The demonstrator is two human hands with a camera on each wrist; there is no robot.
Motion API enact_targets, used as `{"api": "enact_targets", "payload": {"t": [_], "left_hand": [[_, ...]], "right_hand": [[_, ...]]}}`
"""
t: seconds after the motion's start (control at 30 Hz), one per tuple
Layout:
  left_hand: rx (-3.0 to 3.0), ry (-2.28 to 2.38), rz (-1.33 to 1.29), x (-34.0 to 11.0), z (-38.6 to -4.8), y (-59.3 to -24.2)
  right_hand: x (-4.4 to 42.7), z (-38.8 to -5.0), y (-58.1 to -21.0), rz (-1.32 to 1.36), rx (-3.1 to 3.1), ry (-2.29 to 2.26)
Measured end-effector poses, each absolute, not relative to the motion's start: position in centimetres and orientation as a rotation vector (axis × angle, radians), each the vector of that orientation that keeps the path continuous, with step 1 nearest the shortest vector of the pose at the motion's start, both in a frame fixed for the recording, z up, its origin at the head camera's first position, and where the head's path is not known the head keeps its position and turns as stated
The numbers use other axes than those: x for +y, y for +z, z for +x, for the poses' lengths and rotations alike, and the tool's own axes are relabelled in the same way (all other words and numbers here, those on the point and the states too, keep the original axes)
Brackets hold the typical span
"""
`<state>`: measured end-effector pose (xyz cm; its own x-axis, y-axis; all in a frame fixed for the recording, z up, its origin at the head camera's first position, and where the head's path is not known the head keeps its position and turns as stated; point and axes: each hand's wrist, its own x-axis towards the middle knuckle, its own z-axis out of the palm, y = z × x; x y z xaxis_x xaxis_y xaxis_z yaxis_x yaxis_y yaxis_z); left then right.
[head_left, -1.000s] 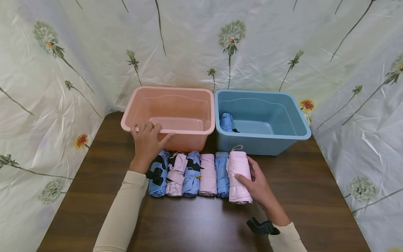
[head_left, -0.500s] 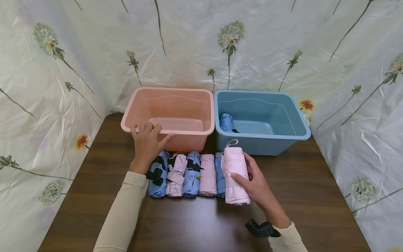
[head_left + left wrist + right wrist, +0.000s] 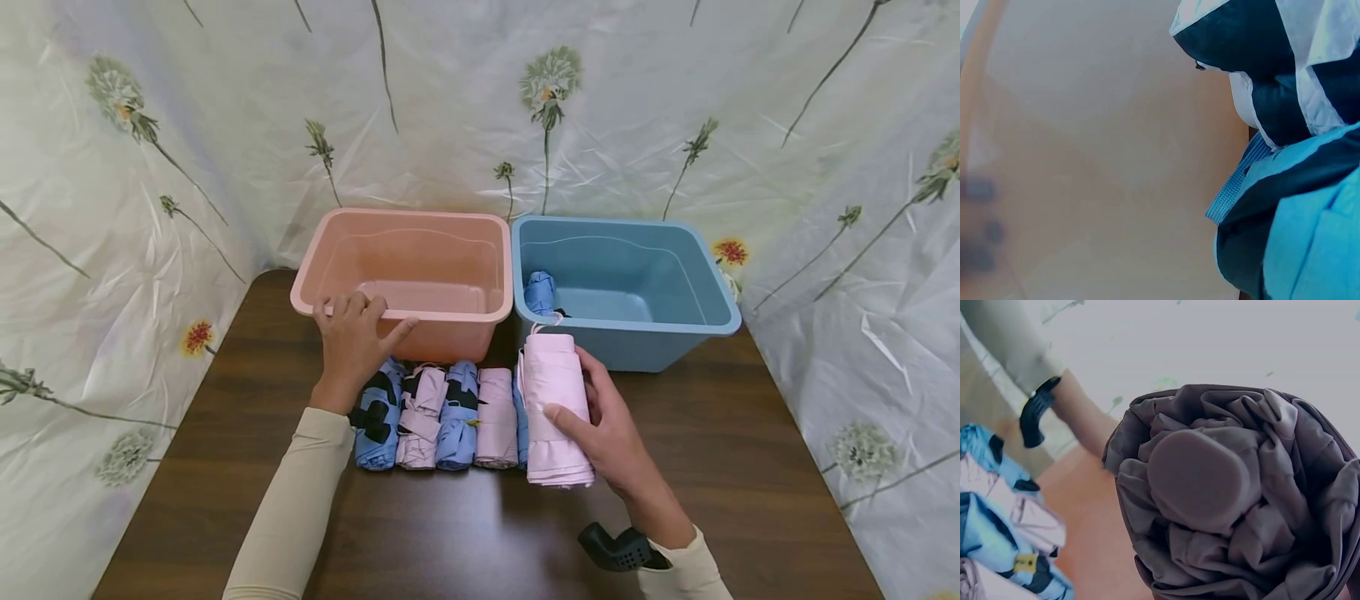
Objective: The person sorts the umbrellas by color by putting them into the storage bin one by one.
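My right hand [image 3: 618,429] grips a rolled pink umbrella [image 3: 557,408], held above the right end of a row; its folded end [image 3: 1200,481] fills much of the right wrist view. The held roll partly covers a blue one [image 3: 522,417]. Left of that lie a plain pink roll [image 3: 496,417], a blue one [image 3: 457,425], a pink one with black patches [image 3: 422,417] and a blue and black one [image 3: 377,417]. My left hand [image 3: 351,342] rests its fingers over the front rim of the pink bin [image 3: 450,337], thumb spread.
A blue bin [image 3: 600,346] stands against the pink bin's right side, with a blue roll [image 3: 540,292] at its left end. Both stand at the back of the brown wooden table [image 3: 720,467], before a flowered sheet [image 3: 450,100].
My right hand has moved the pink roll leftward and slightly up, so it now covers more of the blue roll beside it. The left hand has stayed on the rim.
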<state>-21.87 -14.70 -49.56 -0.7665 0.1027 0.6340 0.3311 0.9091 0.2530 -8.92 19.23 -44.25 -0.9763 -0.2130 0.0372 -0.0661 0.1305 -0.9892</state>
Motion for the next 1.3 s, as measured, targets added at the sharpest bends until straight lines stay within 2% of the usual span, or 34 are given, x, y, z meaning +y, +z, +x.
{"api": "enact_targets", "payload": {"t": [0.8, 1.3], "left_hand": [[-2.452, -0.492, -0.291, -14.3, -21.9, -49.0], [-2.458, -0.494, -0.289, -14.5, -22.0, -49.1]], "right_hand": [[16.9, -11.7, -39.5, -0.305, 2.293, -1.998], [15.1, -15.2, -38.8, -0.316, 2.290, -2.026]]}}
